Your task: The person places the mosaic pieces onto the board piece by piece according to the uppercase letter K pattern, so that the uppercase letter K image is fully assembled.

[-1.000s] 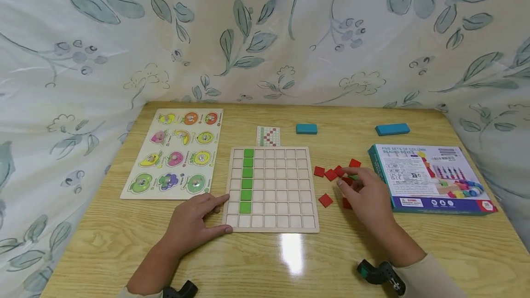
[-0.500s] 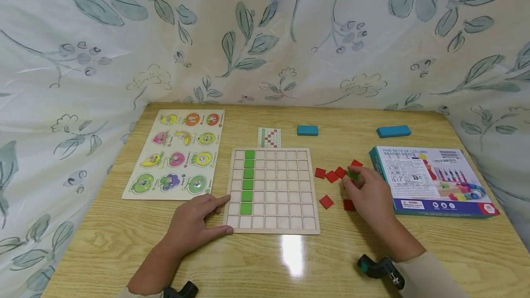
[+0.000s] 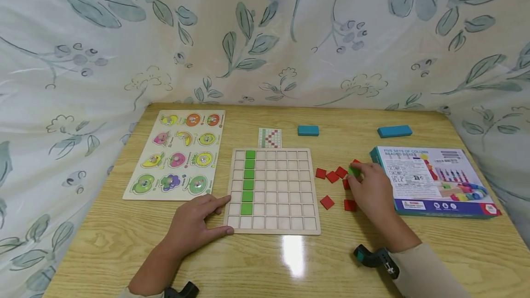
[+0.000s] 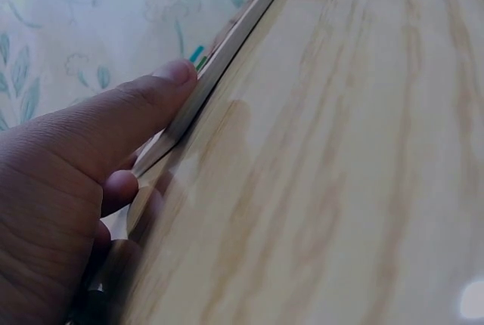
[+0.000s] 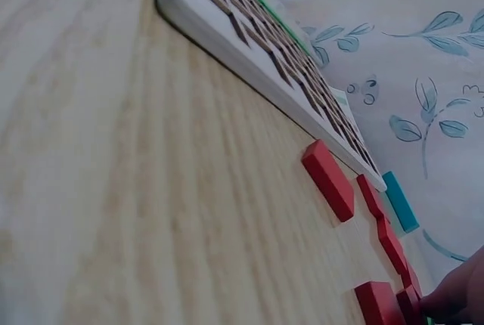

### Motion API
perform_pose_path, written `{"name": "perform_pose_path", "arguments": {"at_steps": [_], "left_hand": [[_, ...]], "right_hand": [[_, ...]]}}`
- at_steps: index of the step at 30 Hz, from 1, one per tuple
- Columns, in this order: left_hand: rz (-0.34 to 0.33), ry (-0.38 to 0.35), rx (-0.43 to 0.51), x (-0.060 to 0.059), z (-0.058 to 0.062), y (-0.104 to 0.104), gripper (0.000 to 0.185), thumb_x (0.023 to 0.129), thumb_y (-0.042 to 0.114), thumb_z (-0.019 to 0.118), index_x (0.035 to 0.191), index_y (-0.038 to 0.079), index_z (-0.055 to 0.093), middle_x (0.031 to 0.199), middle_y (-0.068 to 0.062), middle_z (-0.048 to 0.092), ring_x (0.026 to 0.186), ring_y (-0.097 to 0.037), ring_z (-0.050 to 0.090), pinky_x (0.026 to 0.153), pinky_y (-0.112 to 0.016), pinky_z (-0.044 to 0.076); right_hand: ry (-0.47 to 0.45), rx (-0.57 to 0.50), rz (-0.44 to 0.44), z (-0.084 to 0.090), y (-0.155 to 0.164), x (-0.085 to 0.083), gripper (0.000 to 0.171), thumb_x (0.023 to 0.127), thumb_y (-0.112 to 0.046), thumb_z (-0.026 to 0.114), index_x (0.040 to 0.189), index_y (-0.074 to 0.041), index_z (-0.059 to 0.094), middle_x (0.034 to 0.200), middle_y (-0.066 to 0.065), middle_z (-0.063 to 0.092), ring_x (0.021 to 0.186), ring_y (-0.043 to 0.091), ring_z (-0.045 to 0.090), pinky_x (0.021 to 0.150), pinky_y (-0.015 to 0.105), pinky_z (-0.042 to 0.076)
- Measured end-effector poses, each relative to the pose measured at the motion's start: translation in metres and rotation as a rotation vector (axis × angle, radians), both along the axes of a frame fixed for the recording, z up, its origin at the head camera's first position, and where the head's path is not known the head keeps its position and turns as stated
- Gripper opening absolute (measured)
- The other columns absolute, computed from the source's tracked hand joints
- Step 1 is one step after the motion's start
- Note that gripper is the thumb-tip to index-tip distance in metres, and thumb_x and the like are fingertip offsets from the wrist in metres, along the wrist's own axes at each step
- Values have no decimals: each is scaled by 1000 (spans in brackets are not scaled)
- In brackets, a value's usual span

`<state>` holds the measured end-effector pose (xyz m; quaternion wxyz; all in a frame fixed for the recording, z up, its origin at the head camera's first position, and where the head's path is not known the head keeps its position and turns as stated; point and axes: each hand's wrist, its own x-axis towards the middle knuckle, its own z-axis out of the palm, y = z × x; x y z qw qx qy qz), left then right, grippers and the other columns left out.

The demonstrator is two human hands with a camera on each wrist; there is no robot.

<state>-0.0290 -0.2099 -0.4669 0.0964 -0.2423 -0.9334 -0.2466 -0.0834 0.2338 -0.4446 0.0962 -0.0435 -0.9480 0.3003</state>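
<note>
A square wooden grid board [image 3: 283,198] lies on the table, with a column of green tiles [image 3: 247,196] set in its second column from the left. My left hand [image 3: 191,223] rests at the board's near left corner, index finger and thumb touching its edge; in the left wrist view the thumb [image 4: 178,74] lies against that edge. To the right of the board, my right hand [image 3: 374,195] pinches a green tile [image 3: 353,171] among several loose red tiles [image 3: 327,203]. Its fingertips partly cover that green tile, and only a sliver shows in the right wrist view.
A small pattern card [image 3: 270,138] lies behind the board. Two blue blocks [image 3: 308,131] sit further back. At the right is a boxed bead set [image 3: 434,180], close to my right hand; a fruit puzzle board [image 3: 175,155] lies at the left. A patterned cloth [image 3: 265,36] hangs behind the table.
My right hand has shifted slightly right and away from me among the tiles, and its fingers have come together on the green tile. The left hand stays at the board's corner.
</note>
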Motion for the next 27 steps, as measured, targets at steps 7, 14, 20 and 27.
{"name": "perform_pose_path", "arguments": {"at_steps": [7, 14, 20, 27], "left_hand": [[0, -3, -6, 0, -1, 0, 75, 74, 60, 92, 138, 24, 75, 93, 22, 55, 79, 1, 46, 67, -25, 42], [4, -27, -12, 1, 1, 0, 75, 76, 59, 92, 139, 23, 75, 93, 21, 55, 79, 1, 46, 68, -26, 43], [4, -20, -10, 1, 1, 0, 75, 75, 59, 92, 138, 23, 75, 93, 21, 55, 79, 1, 45, 67, -26, 42], [3, -16, -17, 0, 2, 1, 76, 75, 61, 92, 138, 22, 75, 93, 21, 54, 78, 1, 43, 67, -24, 40]], "right_hand": [[-43, 6, -4, 0, 0, -3, 35, 99, -12, 72, 130, 2, 74, 127, 29, 62, 97, 38, 59, 69, 39, 45], [7, -23, -2, 0, -1, -2, 34, 98, -7, 70, 130, 4, 74, 127, 27, 63, 97, 38, 60, 67, 38, 45], [-23, 12, -10, 3, -1, 0, 34, 98, -3, 67, 130, 6, 71, 132, 30, 61, 118, 48, 59, 83, 56, 54], [-57, 59, -1, 6, 0, 0, 32, 97, 0, 65, 128, 7, 71, 130, 30, 61, 120, 49, 58, 90, 61, 53]]}}
